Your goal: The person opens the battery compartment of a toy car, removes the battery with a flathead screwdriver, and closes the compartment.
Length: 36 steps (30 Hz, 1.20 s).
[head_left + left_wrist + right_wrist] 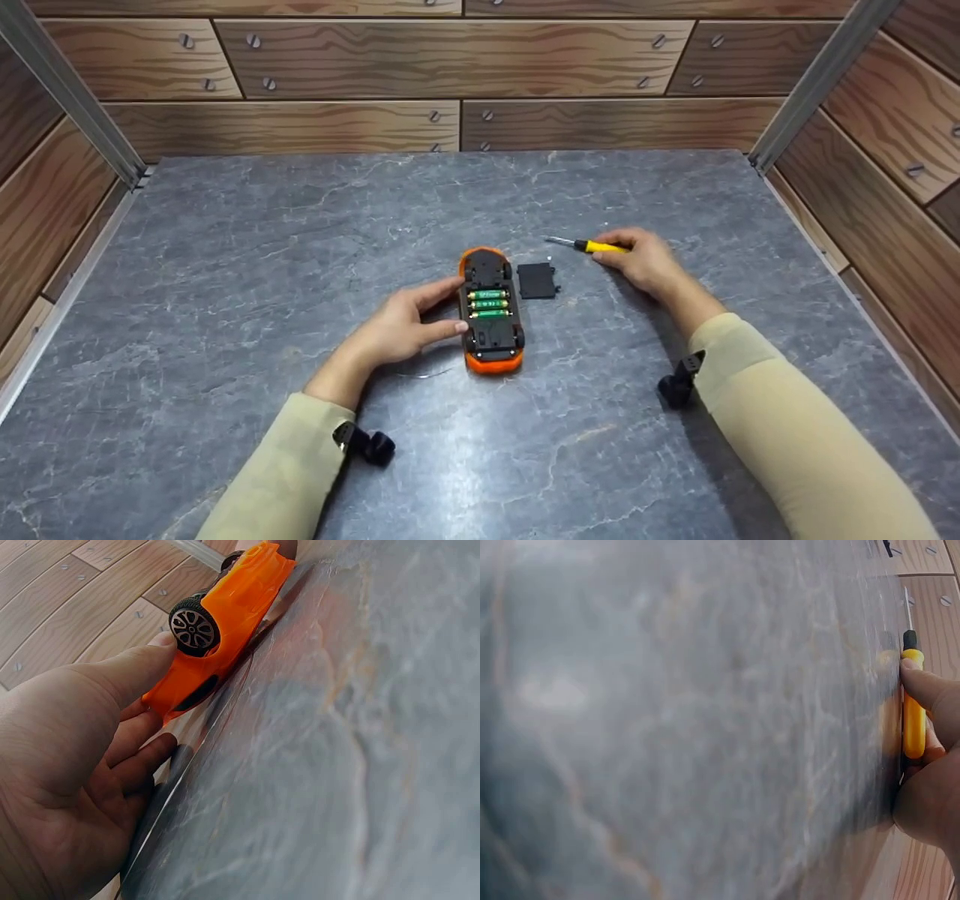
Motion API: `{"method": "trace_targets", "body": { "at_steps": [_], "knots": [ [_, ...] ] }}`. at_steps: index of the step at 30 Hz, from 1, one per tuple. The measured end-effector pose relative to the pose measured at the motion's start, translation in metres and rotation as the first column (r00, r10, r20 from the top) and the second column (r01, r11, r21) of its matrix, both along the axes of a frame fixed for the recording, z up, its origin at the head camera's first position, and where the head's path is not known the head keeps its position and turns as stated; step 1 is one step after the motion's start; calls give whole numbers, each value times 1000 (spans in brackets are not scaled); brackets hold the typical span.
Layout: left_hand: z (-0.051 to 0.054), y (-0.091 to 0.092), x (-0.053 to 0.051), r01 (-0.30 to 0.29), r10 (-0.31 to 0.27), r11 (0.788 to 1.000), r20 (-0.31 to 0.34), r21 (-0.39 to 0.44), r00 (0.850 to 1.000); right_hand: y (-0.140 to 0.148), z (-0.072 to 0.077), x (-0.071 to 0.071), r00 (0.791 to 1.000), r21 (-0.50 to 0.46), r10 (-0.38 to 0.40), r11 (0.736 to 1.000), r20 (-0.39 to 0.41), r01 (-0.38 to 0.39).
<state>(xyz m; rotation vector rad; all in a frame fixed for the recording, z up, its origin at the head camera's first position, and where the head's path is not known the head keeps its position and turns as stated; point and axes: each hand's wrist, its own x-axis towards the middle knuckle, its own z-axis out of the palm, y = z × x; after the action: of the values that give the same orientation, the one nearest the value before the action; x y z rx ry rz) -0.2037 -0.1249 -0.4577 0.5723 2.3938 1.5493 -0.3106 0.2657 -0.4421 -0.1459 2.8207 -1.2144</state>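
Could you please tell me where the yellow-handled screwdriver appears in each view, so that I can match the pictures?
Head: right of centre, the yellow-handled screwdriver is held in the right hand, its tip pointing left.
Left wrist: not visible.
Right wrist: near the right edge, its tip pointing up.
Shared landmark: the grey marbled tabletop, seen in all three.

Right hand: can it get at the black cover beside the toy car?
Probably yes: nothing seems to lie on the black cover, and bare tabletop separates it from the right hand. That hand holds the screwdriver, though, so may need to free up first.
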Motion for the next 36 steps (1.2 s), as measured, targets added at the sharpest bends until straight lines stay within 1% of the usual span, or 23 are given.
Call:
{"method": "trace_targets", "body": {
  "at_steps": [7,11,15,18,21,23,26,28,29,32,35,36],
  "knots": [
    [0,0,0,2,-2,1000,-7,-3,1000,3,0,-1,999,-50,-15,999,31,17],
    [0,0,0,8,-8,1000,-11,0,1000,5,-1,0,999,-126,-30,991,27,34],
    [0,-1,1,13,-13,1000,-17,2,1000,6,-4,2,999,-211,-37,977,9,38],
    [1,-1,1,14,-14,1000,-20,4,1000,7,-5,4,998,-278,-59,959,-8,54],
    [1,0,1,13,-13,1000,-20,-2,1000,8,-3,6,995,-356,-96,931,-39,76],
    [2,0,1,11,-11,1000,-18,-8,1000,7,2,8,990,-398,-122,913,-63,88],
    [3,0,1,10,-10,1000,-18,-11,1000,4,13,11,984,-440,-152,893,-97,95],
    [3,0,1,8,-8,1000,-19,-12,1000,-1,23,15,979,-482,-167,872,-117,91],
    [4,0,1,6,-7,1000,-20,-12,1000,-5,28,17,978,-513,-172,854,-122,86],
    [4,0,1,3,-3,1000,-25,-13,1000,-17,41,25,974,-621,-184,782,-135,61],
    [3,0,2,-1,1,1000,-20,-15,1000,-30,51,33,975,-708,-178,705,-136,30],
    [3,0,2,-1,1,1000,-18,-17,1000,-34,53,36,976,-724,-172,689,-137,20]
  ]
}}
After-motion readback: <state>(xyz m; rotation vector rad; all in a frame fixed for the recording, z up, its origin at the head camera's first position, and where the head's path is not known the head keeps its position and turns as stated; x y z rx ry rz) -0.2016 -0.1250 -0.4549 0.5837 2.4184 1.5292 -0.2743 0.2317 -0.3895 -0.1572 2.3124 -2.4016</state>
